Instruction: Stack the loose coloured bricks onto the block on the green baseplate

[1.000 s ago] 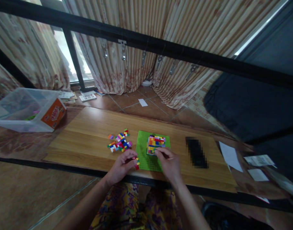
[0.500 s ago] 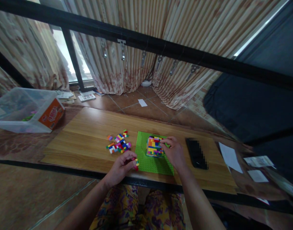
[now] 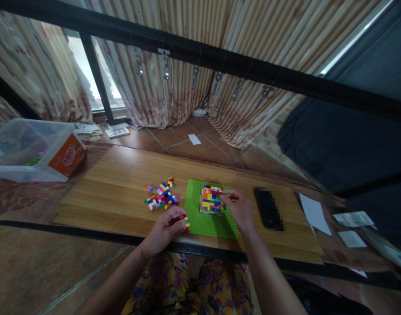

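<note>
- Wooden tabletop [image 3: 105,188]: green baseplate [image 3: 195,221] midway along, brick build [image 3: 211,200] on it.
- Left hand [image 3: 167,224] pinches small bricks [image 3: 187,225]; right hand [image 3: 237,206] curls fingers at the build's right edge, grip unclear.
- Loose bricks [image 3: 163,200] left, black phone [image 3: 265,208] right.
- Striped curtains [image 3: 184,26] hang far.

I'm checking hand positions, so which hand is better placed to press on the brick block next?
Probably the right hand: it reaches the right edge of the brick block. The left hand is off to the side, holding small bricks.
</note>
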`<action>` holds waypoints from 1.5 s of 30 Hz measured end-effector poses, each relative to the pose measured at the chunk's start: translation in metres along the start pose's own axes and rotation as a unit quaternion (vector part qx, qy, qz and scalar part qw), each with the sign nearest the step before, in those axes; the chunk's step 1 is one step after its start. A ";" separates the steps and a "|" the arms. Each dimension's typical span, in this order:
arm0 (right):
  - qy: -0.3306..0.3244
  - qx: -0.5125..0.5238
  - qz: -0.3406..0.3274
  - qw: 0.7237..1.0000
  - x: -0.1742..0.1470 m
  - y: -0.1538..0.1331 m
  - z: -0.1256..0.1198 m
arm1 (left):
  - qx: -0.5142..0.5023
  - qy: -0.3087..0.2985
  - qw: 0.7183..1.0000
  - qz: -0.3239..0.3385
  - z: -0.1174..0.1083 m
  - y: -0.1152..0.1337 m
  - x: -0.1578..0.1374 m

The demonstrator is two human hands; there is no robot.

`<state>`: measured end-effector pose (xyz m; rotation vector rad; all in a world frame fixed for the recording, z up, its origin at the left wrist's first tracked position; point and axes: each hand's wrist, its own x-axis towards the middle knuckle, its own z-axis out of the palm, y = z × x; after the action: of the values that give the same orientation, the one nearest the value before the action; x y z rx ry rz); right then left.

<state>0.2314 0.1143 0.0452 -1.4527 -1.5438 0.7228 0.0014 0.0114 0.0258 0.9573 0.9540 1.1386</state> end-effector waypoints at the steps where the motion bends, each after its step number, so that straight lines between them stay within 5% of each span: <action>1: 0.006 0.000 0.011 1.000 0.000 0.000 0.001 | 0.000 -0.001 1.000 0.001 0.000 0.000 0.000; 9: 0.020 -0.016 0.078 0.997 0.001 0.002 0.014 | -0.006 0.000 1.000 0.005 0.000 -0.002 0.000; 26: 0.021 0.008 0.051 0.998 -0.002 -0.002 0.015 | 0.005 0.034 0.999 0.018 0.002 -0.004 0.000; 32: 0.053 -0.005 0.001 0.999 -0.030 -0.023 0.009 | 0.021 0.038 0.998 0.042 0.002 -0.008 0.000; 39: -0.120 0.058 0.030 0.991 -0.089 -0.039 0.038 | 0.014 0.033 0.998 0.049 0.000 -0.009 0.001; 45: -0.166 0.101 0.077 0.978 -0.098 -0.037 0.056 | 0.007 0.030 0.998 0.051 -0.003 -0.012 0.001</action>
<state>0.1585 0.0215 0.0323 -1.3570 -1.5603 1.2301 0.0023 0.0110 0.0135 0.9972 0.9699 1.2542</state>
